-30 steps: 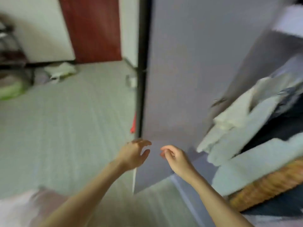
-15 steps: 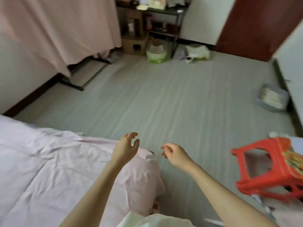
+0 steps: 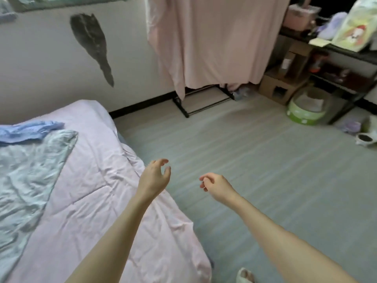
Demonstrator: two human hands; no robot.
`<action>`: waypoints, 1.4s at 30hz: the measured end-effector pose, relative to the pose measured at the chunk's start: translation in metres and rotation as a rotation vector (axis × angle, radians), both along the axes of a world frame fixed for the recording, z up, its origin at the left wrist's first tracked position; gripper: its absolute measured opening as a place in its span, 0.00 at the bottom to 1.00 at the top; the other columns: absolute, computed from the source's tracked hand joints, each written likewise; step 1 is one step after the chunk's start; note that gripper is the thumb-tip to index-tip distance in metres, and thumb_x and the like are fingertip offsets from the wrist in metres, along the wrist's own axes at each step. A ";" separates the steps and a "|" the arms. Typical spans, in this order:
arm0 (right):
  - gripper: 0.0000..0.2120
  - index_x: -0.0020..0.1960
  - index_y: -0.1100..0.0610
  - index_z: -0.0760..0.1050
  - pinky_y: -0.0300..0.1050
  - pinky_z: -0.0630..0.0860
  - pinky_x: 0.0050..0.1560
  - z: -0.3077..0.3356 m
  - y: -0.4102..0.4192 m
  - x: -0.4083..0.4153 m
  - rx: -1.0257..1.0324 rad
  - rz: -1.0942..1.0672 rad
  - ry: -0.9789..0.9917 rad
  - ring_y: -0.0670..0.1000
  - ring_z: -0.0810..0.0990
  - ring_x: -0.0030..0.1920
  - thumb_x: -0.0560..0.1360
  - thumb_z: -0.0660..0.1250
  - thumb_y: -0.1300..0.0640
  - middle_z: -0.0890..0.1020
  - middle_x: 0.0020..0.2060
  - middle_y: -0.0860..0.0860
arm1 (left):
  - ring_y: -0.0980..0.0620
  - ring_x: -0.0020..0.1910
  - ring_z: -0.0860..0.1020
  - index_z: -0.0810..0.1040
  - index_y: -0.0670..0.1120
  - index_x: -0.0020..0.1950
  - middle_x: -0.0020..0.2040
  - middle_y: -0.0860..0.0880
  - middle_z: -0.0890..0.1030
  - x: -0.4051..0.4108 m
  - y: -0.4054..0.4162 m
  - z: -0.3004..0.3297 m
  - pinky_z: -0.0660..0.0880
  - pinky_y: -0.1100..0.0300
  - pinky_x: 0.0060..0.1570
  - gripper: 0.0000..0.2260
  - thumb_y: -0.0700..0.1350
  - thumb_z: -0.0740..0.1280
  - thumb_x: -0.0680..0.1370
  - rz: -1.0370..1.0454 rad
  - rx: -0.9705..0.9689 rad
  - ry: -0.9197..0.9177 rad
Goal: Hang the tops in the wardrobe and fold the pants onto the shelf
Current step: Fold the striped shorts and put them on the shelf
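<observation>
Bedroom floor (image 3: 255, 160), green basin (image 3: 304, 115) with white cloth inside, both hands empty, fingers loosely curled.

bare forearms, no sleeves, white slipper (image 3: 245, 276)

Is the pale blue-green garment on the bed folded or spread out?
Spread out. The pale blue-green garment lies wrinkled and open across the pink bed sheet, with no neat folds visible. Its left part is out of view.
</observation>
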State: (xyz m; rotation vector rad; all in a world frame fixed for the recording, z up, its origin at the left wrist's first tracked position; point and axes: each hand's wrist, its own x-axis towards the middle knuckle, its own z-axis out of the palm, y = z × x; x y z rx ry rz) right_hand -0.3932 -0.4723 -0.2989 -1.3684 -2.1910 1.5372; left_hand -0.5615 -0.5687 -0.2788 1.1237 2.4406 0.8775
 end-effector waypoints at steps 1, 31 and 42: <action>0.13 0.55 0.62 0.76 0.42 0.74 0.50 0.002 0.020 0.004 -0.008 0.011 0.007 0.47 0.76 0.41 0.79 0.55 0.62 0.82 0.49 0.59 | 0.45 0.58 0.77 0.77 0.41 0.61 0.59 0.43 0.79 0.009 0.019 -0.001 0.70 0.55 0.60 0.13 0.41 0.64 0.77 0.032 0.009 -0.006; 0.14 0.55 0.57 0.76 0.42 0.72 0.47 0.053 0.216 -0.497 0.154 0.841 0.015 0.52 0.80 0.47 0.77 0.54 0.62 0.82 0.45 0.52 | 0.44 0.57 0.76 0.77 0.41 0.60 0.58 0.42 0.79 -0.363 0.121 0.019 0.70 0.57 0.57 0.13 0.40 0.64 0.77 0.833 0.094 -0.083; 0.17 0.63 0.56 0.72 0.42 0.71 0.54 -0.047 0.130 -0.784 0.333 1.294 -0.102 0.54 0.77 0.56 0.76 0.55 0.62 0.80 0.54 0.54 | 0.44 0.65 0.70 0.70 0.42 0.67 0.66 0.42 0.73 -0.581 0.025 -0.100 0.66 0.56 0.62 0.17 0.42 0.60 0.78 1.252 -0.041 -0.359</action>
